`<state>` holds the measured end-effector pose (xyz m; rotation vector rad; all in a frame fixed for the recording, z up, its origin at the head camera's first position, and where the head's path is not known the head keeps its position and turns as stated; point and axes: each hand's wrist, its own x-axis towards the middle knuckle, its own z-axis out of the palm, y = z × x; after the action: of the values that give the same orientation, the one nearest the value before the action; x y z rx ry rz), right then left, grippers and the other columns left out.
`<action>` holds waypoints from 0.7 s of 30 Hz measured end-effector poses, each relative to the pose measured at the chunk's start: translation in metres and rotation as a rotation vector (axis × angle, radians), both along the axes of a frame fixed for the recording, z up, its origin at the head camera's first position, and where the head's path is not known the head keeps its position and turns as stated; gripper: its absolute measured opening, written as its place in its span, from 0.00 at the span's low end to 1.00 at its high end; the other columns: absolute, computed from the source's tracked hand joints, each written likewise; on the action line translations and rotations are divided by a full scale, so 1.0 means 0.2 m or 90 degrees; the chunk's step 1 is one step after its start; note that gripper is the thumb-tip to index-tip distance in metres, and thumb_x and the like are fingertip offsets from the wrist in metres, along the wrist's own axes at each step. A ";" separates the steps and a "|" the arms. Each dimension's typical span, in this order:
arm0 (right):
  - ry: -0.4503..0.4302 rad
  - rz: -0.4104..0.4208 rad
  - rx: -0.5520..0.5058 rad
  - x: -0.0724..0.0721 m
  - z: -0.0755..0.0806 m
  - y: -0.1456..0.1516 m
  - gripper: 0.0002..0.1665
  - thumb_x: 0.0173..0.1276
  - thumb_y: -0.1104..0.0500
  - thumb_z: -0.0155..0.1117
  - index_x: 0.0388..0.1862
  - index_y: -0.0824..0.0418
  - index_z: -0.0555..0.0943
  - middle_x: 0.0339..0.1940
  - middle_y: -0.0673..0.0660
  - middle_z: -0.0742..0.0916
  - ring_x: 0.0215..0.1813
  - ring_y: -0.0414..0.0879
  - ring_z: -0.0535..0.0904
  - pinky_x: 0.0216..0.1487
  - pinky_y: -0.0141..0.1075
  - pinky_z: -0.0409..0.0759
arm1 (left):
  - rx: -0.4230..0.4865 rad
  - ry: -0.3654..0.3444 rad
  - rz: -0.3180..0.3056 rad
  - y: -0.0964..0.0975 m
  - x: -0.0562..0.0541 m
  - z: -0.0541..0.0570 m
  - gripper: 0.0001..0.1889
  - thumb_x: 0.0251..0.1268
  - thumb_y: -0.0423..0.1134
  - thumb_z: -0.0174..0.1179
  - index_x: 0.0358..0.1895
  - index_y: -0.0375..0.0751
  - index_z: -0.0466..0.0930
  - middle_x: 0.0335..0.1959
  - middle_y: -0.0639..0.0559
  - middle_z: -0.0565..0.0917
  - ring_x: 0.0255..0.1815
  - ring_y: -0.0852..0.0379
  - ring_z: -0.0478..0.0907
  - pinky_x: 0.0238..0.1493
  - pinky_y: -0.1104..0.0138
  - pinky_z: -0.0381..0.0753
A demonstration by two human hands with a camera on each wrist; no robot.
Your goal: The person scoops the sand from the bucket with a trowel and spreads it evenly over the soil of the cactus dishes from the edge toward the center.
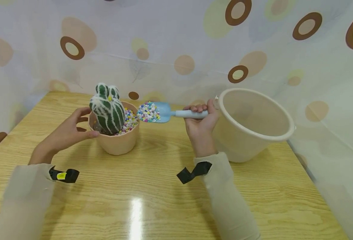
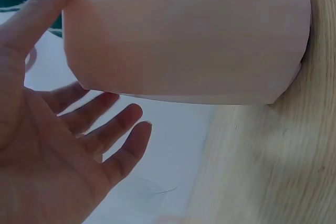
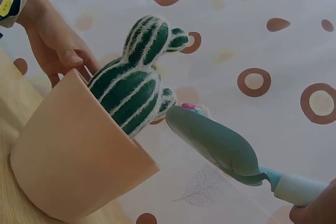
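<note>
Two hands over desk: L hand w/ fingers loosely spread, approx. half open, thumb at rim of pot holding cactus & coloured pebbles. R hand w/ fingers closed round handle of blue scoop, blade w/ more pebbles, level, right by pot's rim. Bucket just beside R hand.

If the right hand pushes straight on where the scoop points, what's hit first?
Most likely the cactus: the scoop in the right hand points that way, seemingly above the rim of the pot. Depth is unclear; it might catch the pot first.
</note>
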<state>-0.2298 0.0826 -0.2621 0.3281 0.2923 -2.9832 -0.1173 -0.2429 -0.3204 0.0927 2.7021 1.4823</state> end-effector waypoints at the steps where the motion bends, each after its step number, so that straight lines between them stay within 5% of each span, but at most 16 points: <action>1: 0.001 -0.001 0.002 0.00 0.00 0.00 0.31 0.77 0.51 0.46 0.10 0.59 0.62 0.07 0.50 0.68 0.14 0.43 0.62 0.31 0.36 0.63 | 0.005 0.002 -0.004 0.00 -0.01 -0.01 0.46 0.65 0.38 0.61 0.76 0.41 0.36 0.76 0.35 0.43 0.72 0.30 0.50 0.61 0.45 0.66; 6: 0.019 -0.003 0.031 0.01 -0.03 -0.02 0.33 0.78 0.51 0.44 0.08 0.58 0.63 0.06 0.50 0.69 0.14 0.42 0.63 0.32 0.36 0.62 | 0.018 -0.014 -0.025 -0.01 -0.03 -0.03 0.48 0.67 0.39 0.59 0.77 0.53 0.31 0.78 0.40 0.39 0.71 0.28 0.51 0.58 0.47 0.71; 9: 0.031 0.002 0.045 0.02 -0.04 -0.03 0.33 0.78 0.51 0.42 0.08 0.57 0.63 0.06 0.49 0.69 0.14 0.42 0.63 0.31 0.36 0.63 | 0.002 0.001 -0.028 -0.01 -0.03 -0.05 0.45 0.67 0.40 0.59 0.77 0.50 0.37 0.75 0.37 0.46 0.69 0.27 0.53 0.59 0.38 0.65; 16: 0.026 0.012 0.032 0.02 -0.06 -0.06 0.30 0.78 0.51 0.44 0.11 0.57 0.63 0.07 0.50 0.69 0.14 0.43 0.63 0.32 0.36 0.64 | -0.106 0.016 0.015 0.01 -0.01 0.00 0.51 0.59 0.49 0.66 0.77 0.44 0.40 0.74 0.35 0.53 0.65 0.34 0.61 0.57 0.40 0.65; 21: 0.019 0.014 0.029 0.02 -0.07 -0.06 0.30 0.77 0.52 0.44 0.11 0.57 0.63 0.06 0.50 0.69 0.14 0.43 0.64 0.32 0.36 0.63 | -0.098 0.050 0.008 0.02 -0.02 0.01 0.46 0.56 0.44 0.69 0.74 0.39 0.50 0.70 0.35 0.56 0.58 0.37 0.63 0.54 0.44 0.66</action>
<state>-0.2253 0.0708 -0.2765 0.2841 0.3658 -2.9652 -0.1212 -0.2385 -0.3176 0.1298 2.8730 1.2937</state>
